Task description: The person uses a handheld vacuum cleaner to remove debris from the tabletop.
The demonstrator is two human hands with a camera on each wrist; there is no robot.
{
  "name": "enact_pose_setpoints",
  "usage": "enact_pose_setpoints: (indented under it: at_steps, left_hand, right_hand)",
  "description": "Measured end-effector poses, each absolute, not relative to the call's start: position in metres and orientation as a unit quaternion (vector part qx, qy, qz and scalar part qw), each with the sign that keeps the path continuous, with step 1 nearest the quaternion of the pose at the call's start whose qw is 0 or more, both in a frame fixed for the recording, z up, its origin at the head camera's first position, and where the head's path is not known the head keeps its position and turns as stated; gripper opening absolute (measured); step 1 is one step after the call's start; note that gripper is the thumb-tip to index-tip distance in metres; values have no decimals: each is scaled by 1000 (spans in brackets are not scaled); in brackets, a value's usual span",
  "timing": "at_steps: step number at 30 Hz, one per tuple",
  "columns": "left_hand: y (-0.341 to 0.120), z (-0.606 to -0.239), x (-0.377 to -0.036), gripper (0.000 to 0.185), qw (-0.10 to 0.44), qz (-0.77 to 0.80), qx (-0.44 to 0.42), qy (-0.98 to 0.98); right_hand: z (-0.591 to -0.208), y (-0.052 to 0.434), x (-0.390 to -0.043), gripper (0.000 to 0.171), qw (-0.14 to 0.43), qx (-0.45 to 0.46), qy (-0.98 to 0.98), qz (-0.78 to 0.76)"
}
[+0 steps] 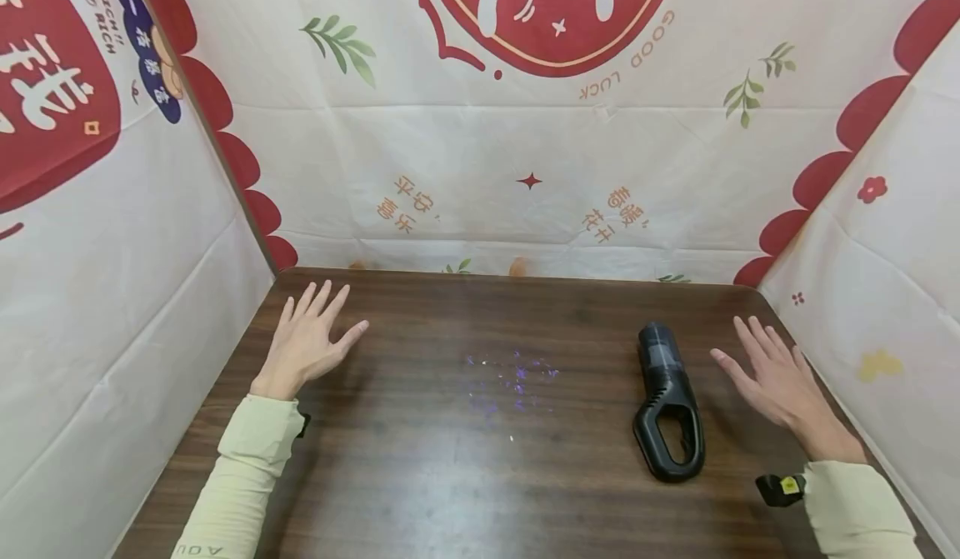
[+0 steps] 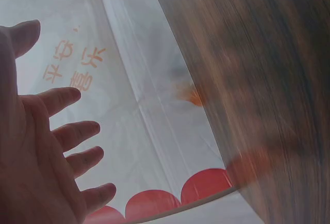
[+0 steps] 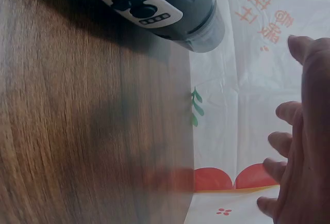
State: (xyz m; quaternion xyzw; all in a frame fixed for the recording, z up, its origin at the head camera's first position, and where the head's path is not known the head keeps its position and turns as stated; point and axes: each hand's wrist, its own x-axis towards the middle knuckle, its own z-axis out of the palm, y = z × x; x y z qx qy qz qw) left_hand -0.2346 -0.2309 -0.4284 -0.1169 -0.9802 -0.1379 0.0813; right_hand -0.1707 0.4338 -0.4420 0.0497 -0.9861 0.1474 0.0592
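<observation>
A black handheld vacuum (image 1: 666,409) lies on the dark wooden table (image 1: 420,476), loop handle toward me, nozzle pointing away. Its white button panel shows in the right wrist view (image 3: 136,4). My right hand (image 1: 776,376) hovers flat just right of the vacuum, fingers spread and straight, holding nothing. My left hand (image 1: 307,342) is spread flat over the table's far left part, also holding nothing. Its fingers (image 2: 77,131) are splayed in the left wrist view. A patch of small purple and white scraps (image 1: 513,376) lies scattered at the table's middle, between both hands.
Printed white cloth walls (image 1: 525,167) with red patterns enclose the table on the left, back and right. The vacuum sits close to the right wall. A black wrist device (image 1: 780,488) shows at my right sleeve.
</observation>
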Motion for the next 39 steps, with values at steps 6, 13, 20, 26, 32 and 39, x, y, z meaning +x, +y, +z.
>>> enact_pose_setpoints:
  at_steps: [6,13,20,26,32,39]
  left_hand:
    - [-224,-427,-234,83,74,-166,-129,-975]
    - [-213,-428,-233,82,74,-195,-147,-967]
    - [-199,-431,-233,82,55,-232,-167,-957]
    - [-188,-434,-232,76,52,-256,-187,-947]
    - [-171,-433,-232,60,70,-290,-216,-929]
    - [-147,-435,-233,55,65,-326,-235,-913]
  right_hand:
    - [-439,431,-166,86,43,44,-987,148]
    - [-436,425,-158,94,-30,37,-986,159]
    - [-437,419,-148,74,-76,32,-978,193]
    - [-440,413,-142,58,-104,31,-965,240]
    - [-443,403,-137,57,-154,-4,-939,308]
    - [-449,395,-132,69,-183,-41,-929,319]
